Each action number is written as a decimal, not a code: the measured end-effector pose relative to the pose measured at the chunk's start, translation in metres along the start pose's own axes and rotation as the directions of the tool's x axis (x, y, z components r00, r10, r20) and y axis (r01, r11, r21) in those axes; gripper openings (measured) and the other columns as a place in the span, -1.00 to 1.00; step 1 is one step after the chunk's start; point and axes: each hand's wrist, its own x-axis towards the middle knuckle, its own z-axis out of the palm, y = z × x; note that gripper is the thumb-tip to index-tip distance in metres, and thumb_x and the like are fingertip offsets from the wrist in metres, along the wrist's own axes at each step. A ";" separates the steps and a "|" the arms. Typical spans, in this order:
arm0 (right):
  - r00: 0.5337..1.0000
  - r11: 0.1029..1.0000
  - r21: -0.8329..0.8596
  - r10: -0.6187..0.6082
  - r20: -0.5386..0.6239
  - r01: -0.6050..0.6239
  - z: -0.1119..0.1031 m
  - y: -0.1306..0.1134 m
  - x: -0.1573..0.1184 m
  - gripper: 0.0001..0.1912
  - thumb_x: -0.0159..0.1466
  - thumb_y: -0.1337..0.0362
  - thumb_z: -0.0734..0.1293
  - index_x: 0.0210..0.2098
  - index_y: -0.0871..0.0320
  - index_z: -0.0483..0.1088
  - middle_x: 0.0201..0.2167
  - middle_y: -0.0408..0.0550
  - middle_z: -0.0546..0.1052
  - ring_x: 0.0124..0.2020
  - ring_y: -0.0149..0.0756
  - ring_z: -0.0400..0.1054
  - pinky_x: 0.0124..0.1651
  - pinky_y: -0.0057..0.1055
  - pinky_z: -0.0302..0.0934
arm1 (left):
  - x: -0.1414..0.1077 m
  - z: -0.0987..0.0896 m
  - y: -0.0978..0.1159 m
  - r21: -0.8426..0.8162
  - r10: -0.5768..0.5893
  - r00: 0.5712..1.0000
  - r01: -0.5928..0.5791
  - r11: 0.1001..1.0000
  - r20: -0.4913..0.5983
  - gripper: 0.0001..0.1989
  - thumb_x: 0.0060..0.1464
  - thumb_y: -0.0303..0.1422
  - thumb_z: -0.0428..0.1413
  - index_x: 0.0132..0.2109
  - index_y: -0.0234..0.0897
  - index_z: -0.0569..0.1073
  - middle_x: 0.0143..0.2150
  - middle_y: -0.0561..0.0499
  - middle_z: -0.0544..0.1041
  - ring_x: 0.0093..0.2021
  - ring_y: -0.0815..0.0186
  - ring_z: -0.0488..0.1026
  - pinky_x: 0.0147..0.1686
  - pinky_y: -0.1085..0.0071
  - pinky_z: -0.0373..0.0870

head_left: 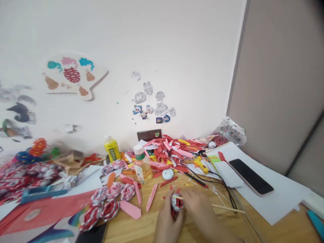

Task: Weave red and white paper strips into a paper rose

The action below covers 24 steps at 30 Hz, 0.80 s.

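Near the front edge of the wooden table, my left hand [169, 216] is wrapped round a small red and white folded paper flower [177, 202]. My right hand [196, 206] is closed at the flower's right side, gripping a thin wooden stick [229, 208]. One end of the stick lies across the flower's top, and the other sticks out to the right beneath my right hand. Several finished-looking rosettes [110, 210] in red, pink and white lie to the left, beside a loose pink folded strip [152, 197].
Folded paper strips [174, 148] are heaped at the back. Two bottles [142, 165] [112, 149] stand left of centre. A yellow glue gun [201, 165] with black cables, a white round case [167, 174] and a phone [251, 176] on white paper lie behind and right.
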 end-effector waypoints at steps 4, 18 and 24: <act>0.999 0.999 -0.045 0.026 0.037 -0.025 -0.004 0.001 0.002 -0.87 0.21 0.45 0.25 -0.45 0.18 0.36 -0.53 -0.09 0.47 -0.51 -0.29 0.37 -0.46 -0.43 0.11 | 0.000 -0.005 0.007 -0.007 0.017 0.999 -0.017 1.000 0.030 -0.53 0.02 -0.42 0.02 0.12 -0.32 0.19 0.01 -0.19 0.45 -0.05 0.15 0.43 -0.03 0.21 0.34; 0.985 0.995 0.073 0.048 0.166 -0.061 -0.011 0.001 0.007 -0.85 0.19 0.49 0.24 -0.39 0.19 0.42 -0.47 -0.09 0.52 -0.42 -0.31 0.40 -0.39 -0.46 0.13 | 0.000 -0.006 0.013 0.007 0.048 0.999 -0.048 0.999 -0.022 -0.54 -0.01 -0.38 0.06 0.09 -0.30 0.26 -0.07 -0.16 0.51 -0.13 0.13 0.48 -0.12 0.20 0.39; 0.973 0.993 0.059 0.088 0.211 -0.103 -0.018 0.000 0.009 -0.86 0.19 0.50 0.25 -0.36 0.20 0.41 -0.44 -0.07 0.52 -0.38 -0.29 0.40 -0.38 -0.46 0.16 | 0.000 -0.007 0.017 0.061 0.027 1.000 -0.027 0.998 -0.006 -0.58 0.01 -0.36 0.04 0.06 -0.30 0.30 -0.12 -0.14 0.53 -0.16 0.14 0.49 -0.16 0.24 0.41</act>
